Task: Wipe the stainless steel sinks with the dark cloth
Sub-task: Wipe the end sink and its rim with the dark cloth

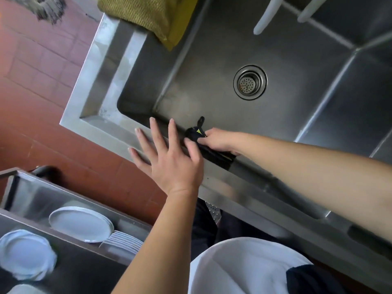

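Red-brown floor tiles [53, 66] run along the outer side of the stainless steel sink [212, 66], whose front rim [118, 136] passes under both my hands. My right hand [216, 141] forms the grip: fingers curled and pinching the dark cloth [214, 154], which is bunched on the front rim at the basin's near edge. A small loop of the cloth stands up just beyond the grip, and a yellow tag shows on it beside my knuckles. My left hand [167, 158] lies just to the left of the grip, fingers spread and straight, fingertips over the rim, its thumb touching the cloth; it holds nothing. Beyond the grip, well into the basin, sits the round drain strainer [250, 82]. Farther out and to the left, a yellow-green cloth [148, 15] hangs over the sink's far corner. Two white handles [265, 18] hang over the far right part of the basin. Behind and to the left of the grip, stacks of white plates [80, 223] rest in a steel rack [31, 192]. Motion blur softens the lower left.
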